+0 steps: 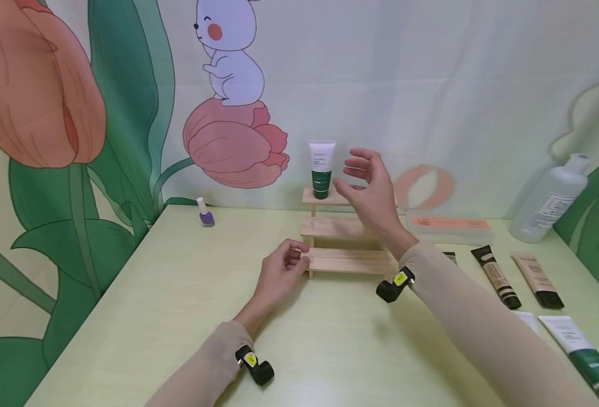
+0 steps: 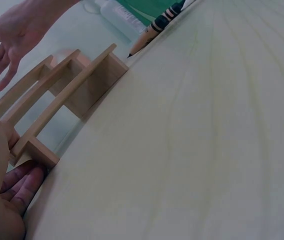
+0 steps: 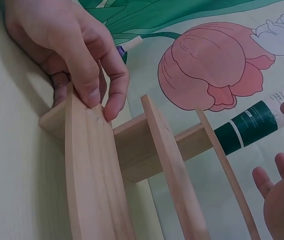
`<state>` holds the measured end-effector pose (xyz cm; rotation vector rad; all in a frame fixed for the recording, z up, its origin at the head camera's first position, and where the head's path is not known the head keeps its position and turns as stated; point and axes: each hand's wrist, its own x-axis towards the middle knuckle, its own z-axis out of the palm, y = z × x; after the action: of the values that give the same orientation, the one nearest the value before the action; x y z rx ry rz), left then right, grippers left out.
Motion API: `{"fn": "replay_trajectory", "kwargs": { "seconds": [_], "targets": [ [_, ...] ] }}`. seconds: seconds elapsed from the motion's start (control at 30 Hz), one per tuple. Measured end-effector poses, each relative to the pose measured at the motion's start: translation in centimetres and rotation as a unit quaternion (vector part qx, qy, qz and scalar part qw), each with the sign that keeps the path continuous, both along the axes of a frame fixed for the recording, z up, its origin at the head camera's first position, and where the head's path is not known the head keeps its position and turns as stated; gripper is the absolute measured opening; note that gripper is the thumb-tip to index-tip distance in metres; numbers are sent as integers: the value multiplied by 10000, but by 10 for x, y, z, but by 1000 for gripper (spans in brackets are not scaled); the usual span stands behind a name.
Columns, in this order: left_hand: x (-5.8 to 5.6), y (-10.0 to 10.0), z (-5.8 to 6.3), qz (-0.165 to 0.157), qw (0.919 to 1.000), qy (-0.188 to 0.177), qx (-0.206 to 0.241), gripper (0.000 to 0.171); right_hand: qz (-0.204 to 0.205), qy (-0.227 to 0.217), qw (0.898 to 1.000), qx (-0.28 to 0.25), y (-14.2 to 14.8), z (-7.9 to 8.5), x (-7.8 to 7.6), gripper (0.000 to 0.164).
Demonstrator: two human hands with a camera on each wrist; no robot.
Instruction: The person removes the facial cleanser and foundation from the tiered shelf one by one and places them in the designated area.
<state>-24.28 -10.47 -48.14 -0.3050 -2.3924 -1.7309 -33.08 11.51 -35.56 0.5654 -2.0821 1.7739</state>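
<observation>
A three-step wooden display stand (image 1: 350, 261) stands near the back of the table. On its top step a white and green squeeze tube (image 1: 322, 169) is upright, cap down. My left hand (image 1: 279, 272) grips the left end of the lowest step; in the right wrist view the thumb lies on the step (image 3: 89, 165) with the fingers around its end. Beside the tube, to its right, my right hand (image 1: 373, 189) is raised with fingers spread and loosely bent, holding nothing. A small gap separates it from the tube in the head view.
A purple nail polish bottle (image 1: 206, 216) stands at back left. On the right lie a brown tube (image 1: 496, 277), a beige tube (image 1: 537, 280) and another green-and-white tube (image 1: 586, 362). A flat box (image 1: 449, 230) and a white bottle (image 1: 551, 198) are behind them, near the backdrop cloth.
</observation>
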Motion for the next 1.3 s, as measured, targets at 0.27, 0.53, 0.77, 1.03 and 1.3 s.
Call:
{"fn": "replay_trajectory", "kwargs": {
  "seconds": [0.27, 0.53, 0.77, 1.03, 1.3],
  "targets": [
    [0, 1, 1, 6, 10000, 0, -21, 17, 66, -268, 9996, 74, -18, 1, -8, 63],
    [-2, 1, 0, -64, 10000, 19, -12, 17, 123, -454, 9988, 96, -25, -3, -14, 59],
    [-1, 1, 1, -42, 10000, 15, 25, 16, 73, -569, 9982, 159, -29, -5, -18, 57],
    [-1, 1, 2, -35, 10000, 8, 49, 16, 47, -531, 9980, 354, -32, -5, -19, 52],
    [-1, -1, 0, -7, 10000, 4, -4, 16, -22, -480, 9984, 292, -33, -3, -16, 49]
  ]
}}
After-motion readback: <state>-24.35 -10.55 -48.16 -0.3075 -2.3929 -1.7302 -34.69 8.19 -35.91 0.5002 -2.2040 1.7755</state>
